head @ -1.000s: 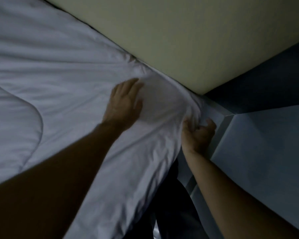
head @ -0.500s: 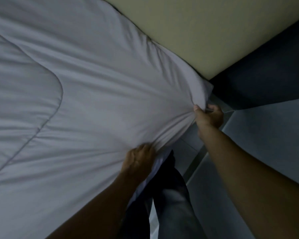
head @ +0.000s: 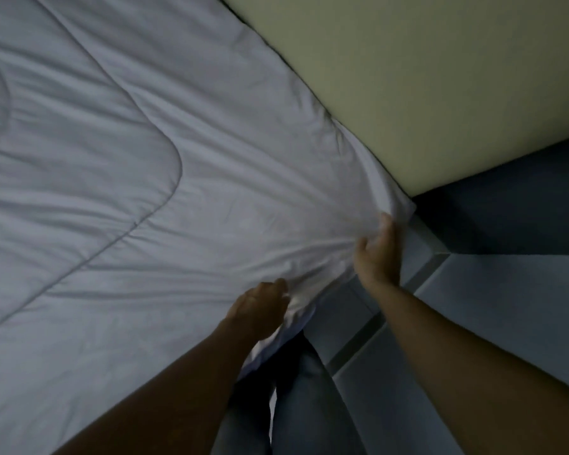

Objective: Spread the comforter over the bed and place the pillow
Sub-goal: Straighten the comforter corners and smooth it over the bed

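A white quilted comforter (head: 151, 178) lies across the bed and fills the left and middle of the view. Creases fan out from its near right corner. My left hand (head: 260, 310) grips the comforter's near edge, with fabric bunched under the fingers. My right hand (head: 380, 254) holds the corner by the edge, close to the wall. No pillow is in view.
A pale yellow-green wall (head: 424, 77) runs along the bed's far side. The floor (head: 506, 307) at the right is grey tile with a dark joint line. My legs (head: 309, 395) in dark trousers stand against the bed's near edge.
My left hand left the top of the comforter and took hold of its near edge. My right hand moved a little along the corner edge. The creases toward the corner have tightened.
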The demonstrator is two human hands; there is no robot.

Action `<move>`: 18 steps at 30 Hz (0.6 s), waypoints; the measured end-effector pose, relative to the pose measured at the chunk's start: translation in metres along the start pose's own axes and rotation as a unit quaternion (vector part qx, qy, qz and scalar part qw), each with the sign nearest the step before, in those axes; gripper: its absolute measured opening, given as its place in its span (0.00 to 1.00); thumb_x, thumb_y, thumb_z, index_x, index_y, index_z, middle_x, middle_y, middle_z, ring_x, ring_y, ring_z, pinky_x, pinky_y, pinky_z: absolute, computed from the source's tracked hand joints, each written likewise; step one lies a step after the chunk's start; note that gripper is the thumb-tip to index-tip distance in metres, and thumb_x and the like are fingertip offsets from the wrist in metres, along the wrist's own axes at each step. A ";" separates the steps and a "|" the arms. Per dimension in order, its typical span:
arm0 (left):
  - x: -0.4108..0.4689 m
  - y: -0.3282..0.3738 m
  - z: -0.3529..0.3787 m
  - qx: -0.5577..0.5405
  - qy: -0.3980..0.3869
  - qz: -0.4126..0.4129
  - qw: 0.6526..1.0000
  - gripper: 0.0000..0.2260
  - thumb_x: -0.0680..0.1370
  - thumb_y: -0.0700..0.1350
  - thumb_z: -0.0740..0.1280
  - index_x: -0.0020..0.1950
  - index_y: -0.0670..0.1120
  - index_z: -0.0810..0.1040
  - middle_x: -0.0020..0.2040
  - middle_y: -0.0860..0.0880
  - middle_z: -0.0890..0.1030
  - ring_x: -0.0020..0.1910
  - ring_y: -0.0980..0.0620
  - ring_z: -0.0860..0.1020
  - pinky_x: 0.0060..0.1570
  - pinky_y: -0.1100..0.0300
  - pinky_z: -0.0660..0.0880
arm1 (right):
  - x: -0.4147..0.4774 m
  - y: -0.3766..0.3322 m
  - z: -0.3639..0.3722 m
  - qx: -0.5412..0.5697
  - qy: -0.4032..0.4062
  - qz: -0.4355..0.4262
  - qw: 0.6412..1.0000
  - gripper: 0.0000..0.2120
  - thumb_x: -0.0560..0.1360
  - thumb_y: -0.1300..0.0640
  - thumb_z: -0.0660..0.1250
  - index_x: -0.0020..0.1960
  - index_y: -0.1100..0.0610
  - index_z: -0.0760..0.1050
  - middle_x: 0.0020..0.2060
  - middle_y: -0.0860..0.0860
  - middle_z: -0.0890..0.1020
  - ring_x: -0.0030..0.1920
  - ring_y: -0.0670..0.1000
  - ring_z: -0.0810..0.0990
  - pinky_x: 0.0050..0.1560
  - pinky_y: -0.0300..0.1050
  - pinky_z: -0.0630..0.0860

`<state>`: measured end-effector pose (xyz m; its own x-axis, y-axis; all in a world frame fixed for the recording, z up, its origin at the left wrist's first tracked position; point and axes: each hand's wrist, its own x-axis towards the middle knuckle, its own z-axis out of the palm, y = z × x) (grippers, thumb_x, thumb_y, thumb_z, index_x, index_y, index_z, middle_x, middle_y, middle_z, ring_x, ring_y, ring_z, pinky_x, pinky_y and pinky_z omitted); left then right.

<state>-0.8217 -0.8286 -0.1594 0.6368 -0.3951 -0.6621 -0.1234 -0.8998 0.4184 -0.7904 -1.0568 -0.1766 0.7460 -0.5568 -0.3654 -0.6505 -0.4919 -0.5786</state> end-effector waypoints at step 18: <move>-0.185 -0.111 -0.055 -0.229 0.228 -0.250 0.913 0.14 0.82 0.55 0.58 0.65 0.53 0.73 0.60 0.49 0.81 0.55 0.47 0.80 0.51 0.53 0.78 | -0.180 -0.164 0.075 -0.196 -0.349 -0.374 0.837 0.18 0.78 0.62 0.59 0.66 0.55 0.74 0.64 0.54 0.78 0.62 0.54 0.77 0.63 0.49 0.76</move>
<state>-0.8842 -0.6457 -0.0494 0.7904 0.2560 -0.5566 0.5336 -0.7339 0.4202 -0.8071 -0.8259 -0.0705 0.7781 0.4637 -0.4238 0.1399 -0.7856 -0.6028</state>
